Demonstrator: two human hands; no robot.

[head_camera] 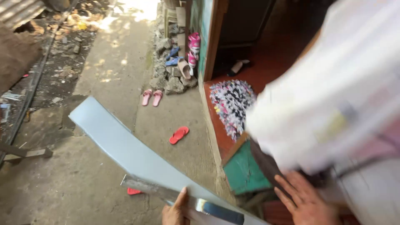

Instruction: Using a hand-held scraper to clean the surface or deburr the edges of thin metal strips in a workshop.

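Observation:
A long grey-blue plank (121, 143) slants from the middle left down to the bottom centre. On its lower end lies a long metal blade (156, 189), rusty at the tip and shiny further back. My left hand (174, 211) grips the blade against the plank, thumb on top. At the bottom right my right hand (306, 202) has its fingers spread and rests beside a dark brown strip (266, 166). Above it a large white blurred object (333, 91) fills the right side.
Concrete path below. A pair of pink slippers (151, 98), a red flip-flop (179, 134) and another red one (133, 191) lie on it. A patterned mat (231, 106) sits on the red doorstep, a green box (243, 173) by it. Rocks and shoes (177, 66) are piled at the wall.

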